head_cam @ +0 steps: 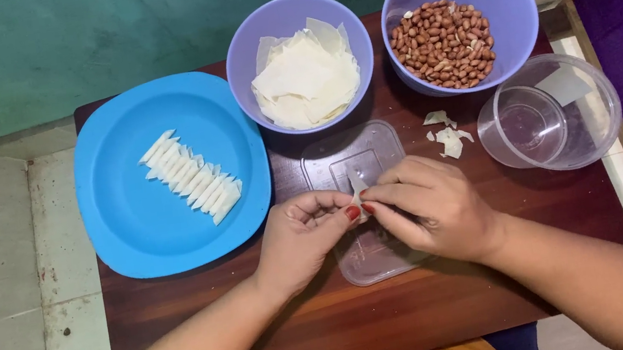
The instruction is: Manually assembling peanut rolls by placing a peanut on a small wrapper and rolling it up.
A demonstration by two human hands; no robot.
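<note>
Both hands, left hand and right hand, are pinching a small wrapper in their fingers (thin, soft, probably tearing easily); gripping its edges seems safest.

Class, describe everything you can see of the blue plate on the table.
The blue plate is a squarish, round-cornered dish of glossy, plastic-looking material with a raised rim. It lies flat on the left part of the dark wooden table, its left edge overhanging. A slanting row of small folded white wrappers rests on it. Its right rim sits close to the purple bowl of wrapper sheets; neither hand touches it.
</note>
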